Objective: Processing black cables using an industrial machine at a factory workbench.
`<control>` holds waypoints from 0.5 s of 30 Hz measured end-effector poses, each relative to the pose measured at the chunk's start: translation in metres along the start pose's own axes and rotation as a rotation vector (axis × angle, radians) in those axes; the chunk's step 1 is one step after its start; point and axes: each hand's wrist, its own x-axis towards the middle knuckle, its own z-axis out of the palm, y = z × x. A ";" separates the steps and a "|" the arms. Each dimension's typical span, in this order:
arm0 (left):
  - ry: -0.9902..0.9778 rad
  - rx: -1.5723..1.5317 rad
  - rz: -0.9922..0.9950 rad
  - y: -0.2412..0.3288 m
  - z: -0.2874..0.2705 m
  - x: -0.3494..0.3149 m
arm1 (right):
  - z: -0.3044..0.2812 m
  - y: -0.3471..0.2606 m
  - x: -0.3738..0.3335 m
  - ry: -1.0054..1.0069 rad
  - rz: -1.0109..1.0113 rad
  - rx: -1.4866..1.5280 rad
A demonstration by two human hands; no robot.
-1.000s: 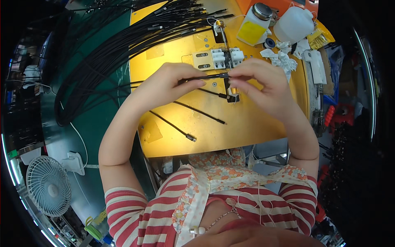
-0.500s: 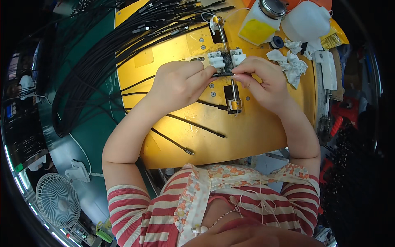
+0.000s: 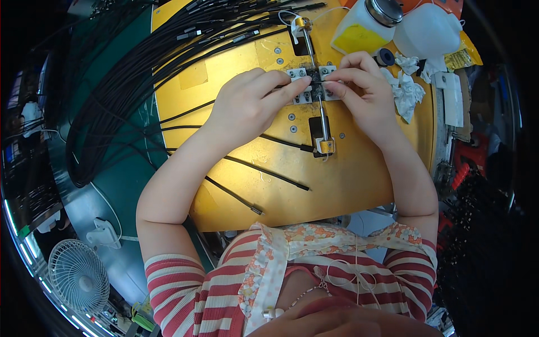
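The gold-coloured desk (image 3: 348,185) spreads beneath everything. Across its far left lies a thick bundle of black cables (image 3: 129,90), curving up from the left so that most plug ends point right. The left hand (image 3: 247,109) reaches in from the left, thumb and forefinger closed on a thin black cable (image 3: 317,82); the right hand (image 3: 365,92) pinches the same cable from the right with its fingertips. A metal rod (image 3: 324,115) runs from the far side toward the person, its far end leaning slightly left. Three loose cables (image 3: 269,174) slant down to the right, their tips toward the near right. At the far right stand a white plastic jug (image 3: 426,31) and a metal-capped bottle (image 3: 370,25), with a yellow packet (image 3: 469,53) beside the jug; print on the packet is too small to read. The bottle bears a plain-looking yellow label (image 3: 355,40), any writing illegible. White clamp blocks (image 3: 329,71) flank the rod. Smallest is the held cable's exposed stretch, over the rod between these blocks: its long axis lies left to right, roughly square to the rod.
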 end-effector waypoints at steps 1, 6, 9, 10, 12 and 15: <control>-0.035 0.023 -0.001 0.000 0.000 -0.001 | 0.001 0.000 0.000 0.001 0.003 -0.001; 0.012 -0.019 -0.059 0.000 0.002 -0.004 | 0.002 0.002 0.002 -0.012 -0.153 -0.091; 0.033 -0.124 -0.155 0.009 -0.001 -0.001 | -0.002 -0.004 0.004 -0.025 -0.465 -0.303; 0.031 -0.192 -0.208 0.012 -0.003 0.001 | -0.002 -0.007 0.003 -0.024 -0.465 -0.303; 0.010 -0.238 -0.244 0.016 -0.004 -0.001 | 0.000 -0.014 -0.002 -0.060 -0.540 -0.255; -0.014 -0.354 -0.280 0.018 -0.008 0.000 | -0.001 -0.018 -0.003 -0.069 -0.590 -0.258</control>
